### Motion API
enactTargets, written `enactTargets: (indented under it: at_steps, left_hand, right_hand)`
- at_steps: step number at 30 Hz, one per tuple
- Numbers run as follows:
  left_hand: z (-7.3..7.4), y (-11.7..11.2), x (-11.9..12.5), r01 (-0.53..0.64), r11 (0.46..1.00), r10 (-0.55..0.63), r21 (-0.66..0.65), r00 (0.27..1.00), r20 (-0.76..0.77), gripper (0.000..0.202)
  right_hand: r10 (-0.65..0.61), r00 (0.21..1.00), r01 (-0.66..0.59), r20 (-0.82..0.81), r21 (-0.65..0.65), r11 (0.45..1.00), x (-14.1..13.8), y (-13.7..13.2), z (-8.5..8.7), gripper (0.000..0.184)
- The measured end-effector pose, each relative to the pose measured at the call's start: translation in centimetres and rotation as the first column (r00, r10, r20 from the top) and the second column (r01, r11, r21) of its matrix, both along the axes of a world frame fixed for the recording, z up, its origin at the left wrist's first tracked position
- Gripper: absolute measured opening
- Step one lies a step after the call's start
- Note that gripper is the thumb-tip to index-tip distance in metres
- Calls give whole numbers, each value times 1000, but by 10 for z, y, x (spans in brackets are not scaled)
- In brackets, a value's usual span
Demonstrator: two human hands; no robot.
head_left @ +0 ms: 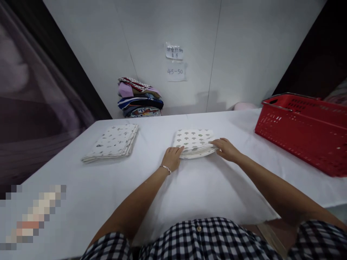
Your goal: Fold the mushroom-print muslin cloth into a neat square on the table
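Note:
A folded white cloth [193, 139] with a small grey mushroom-like print lies on the white table in front of me, its layered edge toward me. My left hand [172, 158] grips its near left corner, thumb and fingers closed at the edge. At the near right corner, my right hand [225, 148] pinches the layers between thumb and fingers. Left of it rests another folded cloth [115, 141], white with small scattered prints, touched by neither hand.
A red plastic basket [300, 130] with a metal handle stands on the right of the table [151, 187]. Behind the table's far edge is a stack of folded clothes [140, 99] against the wall. Two paper notes [176, 71] hang there. A dark curtain [40, 83] borders the left.

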State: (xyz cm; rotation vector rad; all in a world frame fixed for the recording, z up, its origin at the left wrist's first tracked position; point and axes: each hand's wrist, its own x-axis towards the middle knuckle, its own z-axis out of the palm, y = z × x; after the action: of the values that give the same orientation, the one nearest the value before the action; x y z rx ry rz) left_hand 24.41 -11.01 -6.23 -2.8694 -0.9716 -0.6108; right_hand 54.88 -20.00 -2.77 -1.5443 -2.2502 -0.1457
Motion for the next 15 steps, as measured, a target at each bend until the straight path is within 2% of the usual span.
enactTargets:
  at_steps: [5,9,12,15]
  left_hand:
    - [34,-14,8,80,995,-66,-64,978,200,72]
    - [66,-43,16,161,959,-40,-235,892,450,71]
    - [91,-67,23,296,869,4,-397,798,603,68]
    - [116,-84,28,490,689,102,-534,664,741,63]
  right_hand:
    - [-12,957,31,-291,60,998,28,10,51,47]
    - [61,816,-23,-575,73,997,43,17,104,51]
    - [130,696,-98,-706,86,991,44,27,144,58]
    - [191,632,-135,-751,136,982,41,48,178,63]
